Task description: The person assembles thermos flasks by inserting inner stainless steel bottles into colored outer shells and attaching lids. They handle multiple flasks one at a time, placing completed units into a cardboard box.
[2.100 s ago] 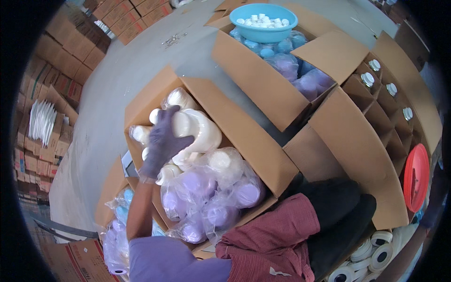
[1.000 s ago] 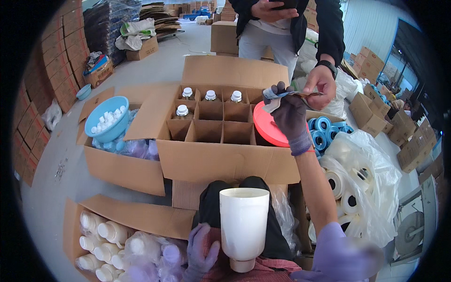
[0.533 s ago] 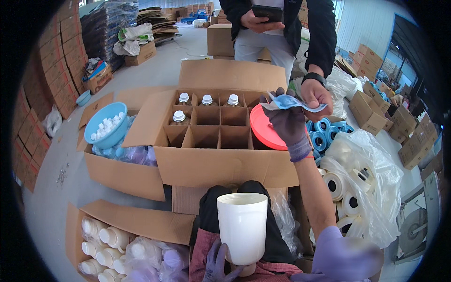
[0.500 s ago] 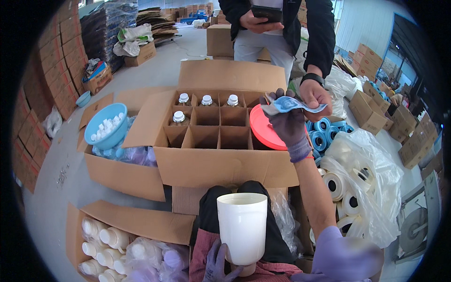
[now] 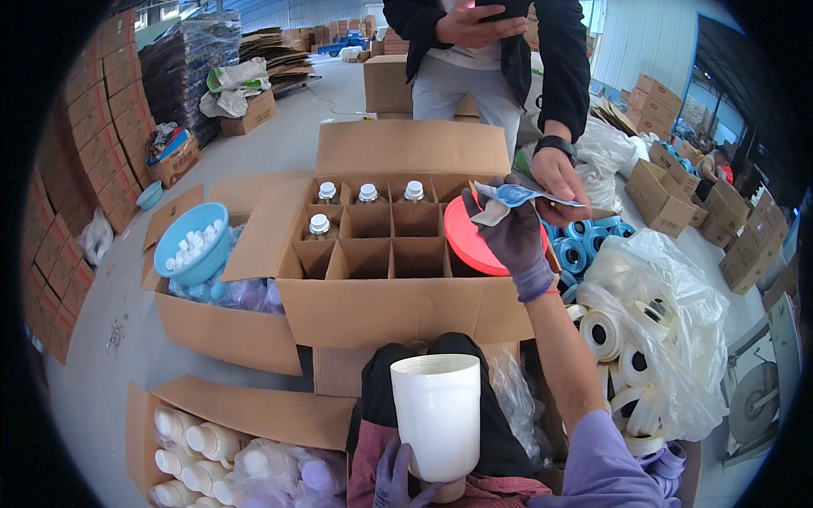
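Purple-gloved, my left hand (image 5: 400, 476) is closed around the narrow lower end of a white plastic container (image 5: 436, 415). The container has a wide open top and stands between my legs. My right hand (image 5: 512, 235), in a dark grey and purple glove, reaches out over a red round lid or basin (image 5: 474, 233). It grips a thin blue-and-white sheet (image 5: 512, 194), whose other end is in the hand (image 5: 559, 173) of a person standing opposite. In front of me a divided cardboard box (image 5: 406, 305) holds several white-capped bottles (image 5: 367, 193) in its compartments.
Left are a blue basin (image 5: 182, 269) of white caps and an open carton (image 5: 212, 339). Below it, another carton holds white bottles (image 5: 212, 440). Right lie blue rolls (image 5: 572, 254) and cream rolls (image 5: 601, 332) under clear plastic. Stacked cartons (image 5: 110, 127) line the left.
My view has shifted slightly, so the box and basin sit a little lower. Both hands on the sheet stay on it, and the sheet looks flatter. My left hand keeps the white container.
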`<state>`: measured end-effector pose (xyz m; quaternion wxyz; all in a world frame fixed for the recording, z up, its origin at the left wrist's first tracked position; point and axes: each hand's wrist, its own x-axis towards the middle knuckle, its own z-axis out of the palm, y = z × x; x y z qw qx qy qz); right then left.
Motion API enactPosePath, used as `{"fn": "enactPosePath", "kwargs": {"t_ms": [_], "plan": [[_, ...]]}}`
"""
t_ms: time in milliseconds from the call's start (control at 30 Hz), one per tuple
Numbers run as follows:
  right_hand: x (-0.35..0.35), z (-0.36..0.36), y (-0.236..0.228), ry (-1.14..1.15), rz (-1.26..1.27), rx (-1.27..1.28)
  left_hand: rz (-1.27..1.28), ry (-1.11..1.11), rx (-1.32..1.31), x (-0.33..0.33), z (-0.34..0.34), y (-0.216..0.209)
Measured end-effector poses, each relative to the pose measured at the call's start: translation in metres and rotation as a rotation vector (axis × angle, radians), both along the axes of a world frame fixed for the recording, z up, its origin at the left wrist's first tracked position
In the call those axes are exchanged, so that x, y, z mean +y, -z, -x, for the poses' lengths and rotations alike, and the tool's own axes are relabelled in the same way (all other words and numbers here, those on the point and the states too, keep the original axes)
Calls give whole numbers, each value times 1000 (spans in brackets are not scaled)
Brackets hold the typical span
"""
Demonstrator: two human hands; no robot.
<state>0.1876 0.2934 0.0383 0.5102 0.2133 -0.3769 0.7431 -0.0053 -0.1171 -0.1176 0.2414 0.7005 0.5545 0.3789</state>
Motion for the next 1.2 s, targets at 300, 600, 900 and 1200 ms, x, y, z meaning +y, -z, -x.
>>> {"fn": "enactPosePath", "kwargs": {"t_ms": [300,600,900,1200], "plan": [[7,-7,5,-67,21,13,-8,4,-2,0,1,4],[5,-3,2,11,-2,20,-21,-1,-1,0,1,1],[-26,6,-12,58,94,-29,-374,-286,-14,83,23,-94],[-24,-4,0,-13,9,23,-1270,33,364,327,-37,-200]]}}
